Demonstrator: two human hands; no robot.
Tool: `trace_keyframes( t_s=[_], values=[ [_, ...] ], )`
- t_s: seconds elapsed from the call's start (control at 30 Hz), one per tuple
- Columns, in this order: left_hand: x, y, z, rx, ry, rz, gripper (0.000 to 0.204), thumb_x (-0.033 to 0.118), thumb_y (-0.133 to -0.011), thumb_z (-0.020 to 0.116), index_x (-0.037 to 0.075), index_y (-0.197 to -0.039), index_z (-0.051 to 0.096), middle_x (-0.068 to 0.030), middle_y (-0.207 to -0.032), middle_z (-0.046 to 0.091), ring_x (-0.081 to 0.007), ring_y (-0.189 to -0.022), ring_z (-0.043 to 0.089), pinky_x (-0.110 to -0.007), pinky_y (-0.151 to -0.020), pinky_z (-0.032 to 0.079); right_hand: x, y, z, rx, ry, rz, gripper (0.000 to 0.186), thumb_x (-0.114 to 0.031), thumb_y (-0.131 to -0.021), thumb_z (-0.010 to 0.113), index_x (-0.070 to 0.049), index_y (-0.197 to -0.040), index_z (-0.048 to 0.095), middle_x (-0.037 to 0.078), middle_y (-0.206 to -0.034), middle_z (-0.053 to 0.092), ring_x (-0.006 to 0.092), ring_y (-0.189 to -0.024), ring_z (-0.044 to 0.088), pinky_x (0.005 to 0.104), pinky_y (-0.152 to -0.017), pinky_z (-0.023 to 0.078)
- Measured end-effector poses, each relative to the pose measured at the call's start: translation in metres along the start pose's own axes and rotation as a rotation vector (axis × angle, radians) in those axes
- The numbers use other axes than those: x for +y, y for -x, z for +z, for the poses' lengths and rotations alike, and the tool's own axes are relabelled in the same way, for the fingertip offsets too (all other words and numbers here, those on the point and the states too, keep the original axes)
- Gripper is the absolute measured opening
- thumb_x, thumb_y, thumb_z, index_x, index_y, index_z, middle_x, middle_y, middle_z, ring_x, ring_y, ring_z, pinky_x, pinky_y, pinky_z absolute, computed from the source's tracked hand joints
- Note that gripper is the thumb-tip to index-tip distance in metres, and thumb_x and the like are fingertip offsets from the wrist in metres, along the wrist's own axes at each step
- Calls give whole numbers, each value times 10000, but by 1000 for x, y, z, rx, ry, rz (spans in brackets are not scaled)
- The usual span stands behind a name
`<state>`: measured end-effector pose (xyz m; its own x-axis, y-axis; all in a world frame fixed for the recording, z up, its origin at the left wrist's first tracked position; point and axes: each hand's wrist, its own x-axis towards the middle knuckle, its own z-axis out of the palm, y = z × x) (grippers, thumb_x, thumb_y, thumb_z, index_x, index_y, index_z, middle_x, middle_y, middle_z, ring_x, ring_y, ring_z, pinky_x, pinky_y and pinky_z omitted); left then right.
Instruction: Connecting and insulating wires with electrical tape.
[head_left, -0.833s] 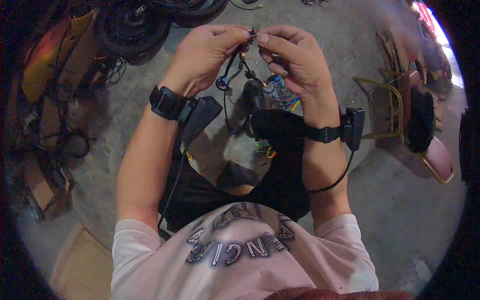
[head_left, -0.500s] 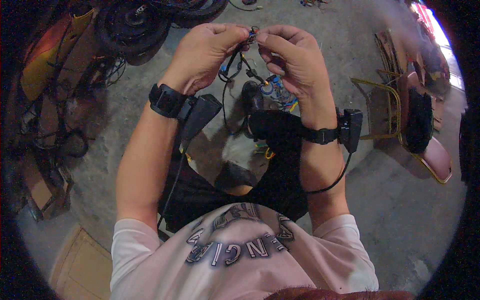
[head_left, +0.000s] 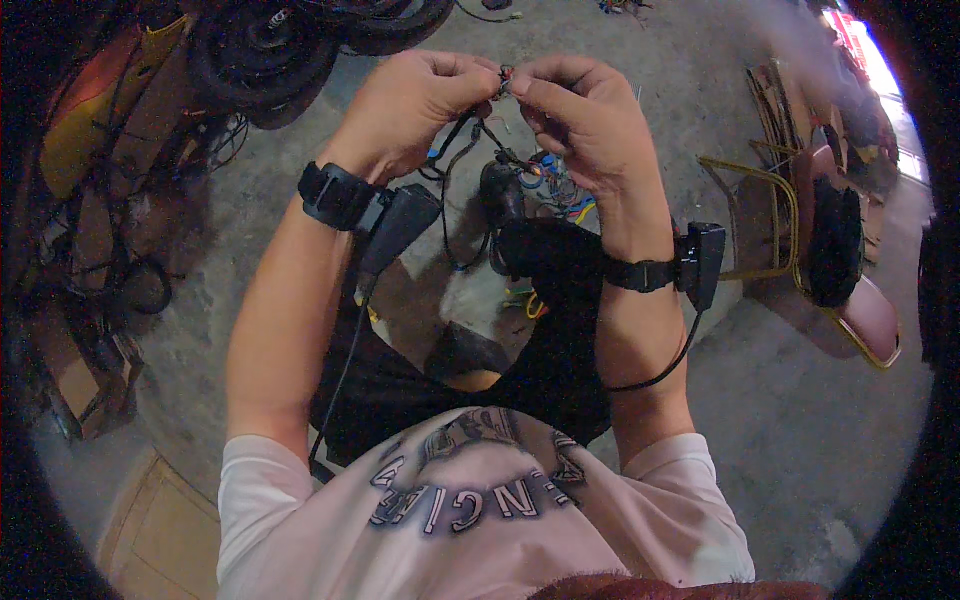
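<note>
Both my hands are raised side by side in front of me, fingertips almost meeting. My left hand (head_left: 425, 100) is closed in a pinch on one end of a bundle of thin wires (head_left: 507, 78). The thumb and forefinger of my right hand (head_left: 580, 105) pinch the same bundle from the other side. Small red and dark bits show between the fingertips, too small to make out. From below my left hand a black cable (head_left: 452, 160) hangs in a loop. Under my right hand, a tangle of coloured wires (head_left: 570, 190) lies on the floor.
Tyres (head_left: 265, 60) lie at the far left, beside orange panels (head_left: 90, 120) and cables. To the right stands a folding chair (head_left: 800, 220) with a gold frame, near stacked cardboard (head_left: 780, 110). A cardboard piece (head_left: 165, 520) lies at the lower left on the concrete floor (head_left: 790, 440).
My hands have shifted very slightly, and the pinched wires sit a little lower. The hanging black cable has swung somewhat to the left. Both hands keep their pinch.
</note>
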<state>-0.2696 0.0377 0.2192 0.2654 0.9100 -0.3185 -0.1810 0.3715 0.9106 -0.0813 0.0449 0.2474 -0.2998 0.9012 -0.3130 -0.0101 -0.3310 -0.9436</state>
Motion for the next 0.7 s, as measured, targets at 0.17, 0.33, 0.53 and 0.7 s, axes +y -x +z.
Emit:
trace_keyframes(
  t_s=[0.17,0.33,0.53,0.7],
  values=[
    [-6,4,1,13,-21,65,325,212,-845,728,-61,-1013,671,-66,-910,672,-115,-800,597,-242,-740,473,6,1,1,29,110,-27,189,-167,-826,709,18,-857,686,8,-644,597,71,-525,508,221,-455,383],
    [-2,11,6,67,-243,96,249,172,-812,723,-50,-917,683,-68,-914,669,-113,-805,589,-245,-743,469,15,3,1,98,349,-123,261,-205,-801,704,55,-825,694,65,-672,650,122,-594,584,275,-544,468],
    [-7,14,12,123,-290,144,206,169,-787,722,-27,-843,689,-35,-832,666,-92,-745,583,-242,-691,467,13,8,11,153,488,-203,267,-211,-787,688,48,-851,700,178,-757,695,210,-686,674,336,-666,520],
    [-10,13,14,141,-350,149,203,165,-780,719,-25,-840,681,-18,-774,662,-85,-711,580,-239,-675,470,17,7,15,247,680,-338,238,-188,-785,655,35,-851,703,218,-774,680,285,-692,687,368,-682,528]
  ],
)
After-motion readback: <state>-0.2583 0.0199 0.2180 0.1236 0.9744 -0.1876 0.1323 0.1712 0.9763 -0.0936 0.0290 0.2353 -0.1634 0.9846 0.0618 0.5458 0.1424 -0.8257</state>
